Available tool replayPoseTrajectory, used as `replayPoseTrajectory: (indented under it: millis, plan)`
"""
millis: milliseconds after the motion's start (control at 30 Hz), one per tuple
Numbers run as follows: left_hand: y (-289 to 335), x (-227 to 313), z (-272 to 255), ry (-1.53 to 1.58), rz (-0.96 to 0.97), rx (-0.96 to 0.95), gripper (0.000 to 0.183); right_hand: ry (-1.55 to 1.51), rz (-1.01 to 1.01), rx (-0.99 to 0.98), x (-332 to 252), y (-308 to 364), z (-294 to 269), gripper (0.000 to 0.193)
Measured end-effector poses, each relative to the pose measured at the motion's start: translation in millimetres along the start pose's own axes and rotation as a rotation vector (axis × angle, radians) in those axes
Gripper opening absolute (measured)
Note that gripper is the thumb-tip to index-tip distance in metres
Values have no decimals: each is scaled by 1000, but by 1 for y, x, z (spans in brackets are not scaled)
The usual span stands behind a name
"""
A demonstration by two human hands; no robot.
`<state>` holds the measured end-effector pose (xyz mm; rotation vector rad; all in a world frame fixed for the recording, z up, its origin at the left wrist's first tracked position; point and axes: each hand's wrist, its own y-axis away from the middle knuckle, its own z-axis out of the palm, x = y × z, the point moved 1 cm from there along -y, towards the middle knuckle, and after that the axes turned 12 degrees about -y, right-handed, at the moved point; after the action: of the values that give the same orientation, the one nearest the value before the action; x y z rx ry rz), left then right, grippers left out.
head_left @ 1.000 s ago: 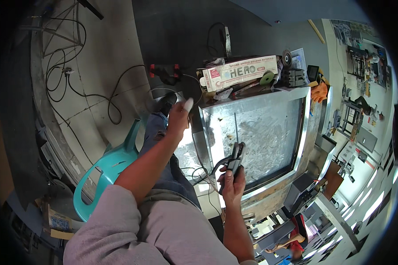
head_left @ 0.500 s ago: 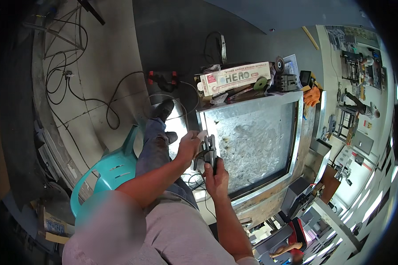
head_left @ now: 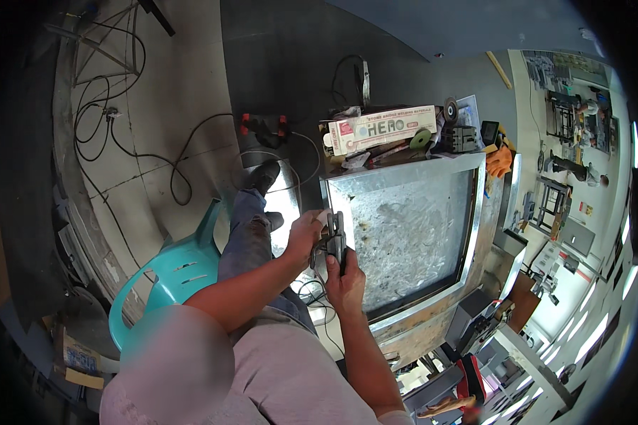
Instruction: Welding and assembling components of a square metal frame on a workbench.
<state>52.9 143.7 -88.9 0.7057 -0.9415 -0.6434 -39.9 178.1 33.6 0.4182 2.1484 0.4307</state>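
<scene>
My right hand [head_left: 346, 285] is closed around the lower part of a grey metal pliers-like hand tool [head_left: 336, 243], which has two prongs at its top and dark handles. My left hand [head_left: 305, 232] is at the tool's left side, fingers bent and pinched together. At its fingertips, against the tool's upper end, shows a small white piece [head_left: 324, 217]; whether it is cloth or paper I cannot tell. Both hands are over the near left edge of a metal frame [head_left: 404, 168] around a scuffed, shiny sheet [head_left: 411, 234]. The left palm is hidden.
A long printed carton [head_left: 383, 130], a green disc [head_left: 420, 138] and orange gloves [head_left: 500, 162] lie along the bench's far side. A teal plastic chair [head_left: 181, 273] stands left; cables [head_left: 181, 166] cross the floor there. Other people work at the right, one in red and black [head_left: 471, 379].
The view has shifted slightly. Both hands keep nearly the same place on the tool, whose two prongs look a little more upright. The person in red and black has moved an arm.
</scene>
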Motion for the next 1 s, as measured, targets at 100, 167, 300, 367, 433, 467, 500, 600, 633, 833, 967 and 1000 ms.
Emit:
replayPoseTrajectory:
  millis: [100, 167, 300, 367, 433, 467, 500, 600, 633, 833, 967, 1000]
  plan:
    - [-2, -1, 0, -43, -14, 34, 39, 1, 14, -2, 1, 0, 0, 30]
    - [-3, -2, 0, -23, -58, 4, 40, 16, 21, -4, 2, -1, 0, 30]
    - [-2, -1, 1, 0, -69, 12, 40, 18, -25, 0, 4, -2, 0, 28]
    - [-1, 1, 2, 11, -38, 19, 37, 33, -47, -2, 5, -2, 1, 27]
    - [-1, 2, 3, -4, -44, 36, 34, -17, -102, 14, 6, -2, 1, 27]
    - [-1, 2, 3, -25, -60, 58, 32, -9, -96, 12, 7, -2, 1, 27]
    - [-2, 1, 3, -24, -57, 56, 32, 10, -98, 10, 7, -2, 0, 27]
    - [-5, -6, 2, -19, -80, 36, 29, 33, -116, 14, 8, -2, 0, 26]
    - [-6, -10, 0, -7, -65, 31, 28, 36, -124, 20, 8, -2, 1, 26]
    - [-6, -16, -2, 113, 3, -42, 28, -39, -37, -5, 4, -1, -2, 30]
    - [-5, -6, -1, 18, -29, 6, 31, -23, -4, 1, 1, -2, -3, 30]
    - [-5, -4, -1, -6, -54, 14, 33, -12, 22, 2, 1, -2, -2, 30]
